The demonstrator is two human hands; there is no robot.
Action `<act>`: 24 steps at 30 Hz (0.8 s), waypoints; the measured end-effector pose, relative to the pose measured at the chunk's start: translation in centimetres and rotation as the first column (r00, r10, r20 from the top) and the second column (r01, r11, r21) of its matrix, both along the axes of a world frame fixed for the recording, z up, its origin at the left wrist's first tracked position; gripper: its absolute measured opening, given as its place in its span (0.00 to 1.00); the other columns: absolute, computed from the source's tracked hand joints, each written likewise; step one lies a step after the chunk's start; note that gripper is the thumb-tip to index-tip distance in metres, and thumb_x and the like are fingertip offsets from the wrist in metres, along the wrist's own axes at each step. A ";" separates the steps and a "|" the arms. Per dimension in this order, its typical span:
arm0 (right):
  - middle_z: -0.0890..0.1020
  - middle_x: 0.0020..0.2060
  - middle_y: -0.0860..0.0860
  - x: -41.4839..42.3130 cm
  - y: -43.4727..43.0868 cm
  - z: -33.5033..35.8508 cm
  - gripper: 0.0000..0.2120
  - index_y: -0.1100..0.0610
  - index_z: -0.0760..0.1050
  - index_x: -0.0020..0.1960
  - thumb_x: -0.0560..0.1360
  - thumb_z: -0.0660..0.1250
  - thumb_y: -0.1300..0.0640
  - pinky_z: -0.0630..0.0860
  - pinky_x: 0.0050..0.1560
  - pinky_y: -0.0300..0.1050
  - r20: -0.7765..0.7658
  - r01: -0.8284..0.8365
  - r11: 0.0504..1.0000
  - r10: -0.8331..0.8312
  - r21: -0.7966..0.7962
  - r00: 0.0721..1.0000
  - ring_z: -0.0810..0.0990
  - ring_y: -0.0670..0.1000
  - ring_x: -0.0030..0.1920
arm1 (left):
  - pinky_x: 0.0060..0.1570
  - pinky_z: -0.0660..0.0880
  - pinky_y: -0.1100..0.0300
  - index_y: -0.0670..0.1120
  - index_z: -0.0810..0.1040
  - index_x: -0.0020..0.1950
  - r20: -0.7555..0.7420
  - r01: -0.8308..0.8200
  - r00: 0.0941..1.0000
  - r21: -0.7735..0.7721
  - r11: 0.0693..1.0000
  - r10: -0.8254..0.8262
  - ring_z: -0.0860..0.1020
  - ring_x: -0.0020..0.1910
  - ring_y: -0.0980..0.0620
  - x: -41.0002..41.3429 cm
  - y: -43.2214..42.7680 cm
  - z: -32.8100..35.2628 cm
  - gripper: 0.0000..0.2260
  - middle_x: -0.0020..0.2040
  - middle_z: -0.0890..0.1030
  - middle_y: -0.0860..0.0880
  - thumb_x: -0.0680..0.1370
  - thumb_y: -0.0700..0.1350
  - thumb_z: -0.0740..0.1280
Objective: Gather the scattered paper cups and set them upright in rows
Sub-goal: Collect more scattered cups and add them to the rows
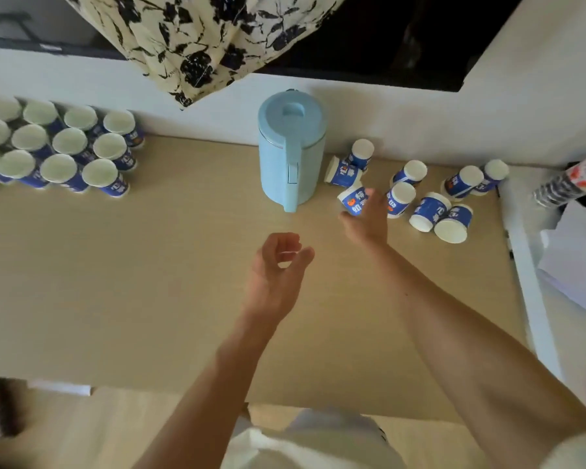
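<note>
Bare right hand: fingers closed on one tipped paper cup beside blue kettle. Left hand: fingers loosely curled, empty. Scattered cups right; upright rows far left on wooden table.

Paper cups, scattered at far right of the counter: white Chinese characters printed on blue bands, too blurred to be read. Upright cups, far left: same print, unreadable.
</note>
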State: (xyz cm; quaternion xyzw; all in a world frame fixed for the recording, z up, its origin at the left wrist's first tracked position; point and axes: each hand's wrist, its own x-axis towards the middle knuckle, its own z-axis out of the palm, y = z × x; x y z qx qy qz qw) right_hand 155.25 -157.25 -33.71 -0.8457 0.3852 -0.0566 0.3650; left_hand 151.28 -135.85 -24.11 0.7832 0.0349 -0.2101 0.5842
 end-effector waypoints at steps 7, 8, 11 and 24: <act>0.72 0.68 0.59 4.0 -4.3 -5.2 0.34 0.62 0.64 0.72 0.71 0.75 0.55 0.69 0.69 0.54 -0.128 -0.144 0.979 0.126 -0.141 0.984 0.70 0.60 0.70 | 0.41 0.72 0.65 0.53 0.80 0.53 0.011 -0.091 0.996 0.086 0.992 0.090 0.78 0.42 0.72 -1.0 -1.1 -0.9 0.07 0.49 0.82 0.58 0.76 0.49 0.73; 0.71 0.68 0.59 4.4 -4.6 -5.8 0.35 0.61 0.63 0.73 0.72 0.75 0.55 0.70 0.69 0.55 -0.130 -0.132 0.983 0.115 -0.128 0.985 0.70 0.60 0.71 | 0.42 0.72 0.65 0.53 0.80 0.54 0.006 -0.105 0.994 0.102 0.989 0.105 0.78 0.42 0.72 -1.2 -1.1 -1.0 0.07 0.49 0.82 0.58 0.77 0.49 0.73; 0.72 0.70 0.58 4.6 -5.2 -7.1 0.36 0.60 0.62 0.76 0.73 0.74 0.55 0.71 0.69 0.56 -0.101 -0.135 0.984 0.123 -0.119 0.987 0.71 0.60 0.71 | 0.41 0.71 0.66 0.55 0.79 0.54 -0.012 -0.125 0.992 0.151 0.981 0.129 0.78 0.42 0.72 -1.9 -1.4 -1.5 0.07 0.49 0.82 0.60 0.77 0.50 0.72; 0.80 0.55 0.46 -2.7 -3.4 -0.5 0.46 0.44 0.62 0.74 0.62 0.82 0.49 0.81 0.48 0.41 0.459 -0.465 0.724 0.229 0.509 0.859 0.83 0.45 0.53 | 0.58 0.77 0.55 0.49 0.74 0.67 -0.206 -0.120 0.970 0.066 0.991 0.131 0.80 0.55 0.57 0.3 -7.2 -2.6 0.33 0.60 0.81 0.53 0.66 0.61 0.76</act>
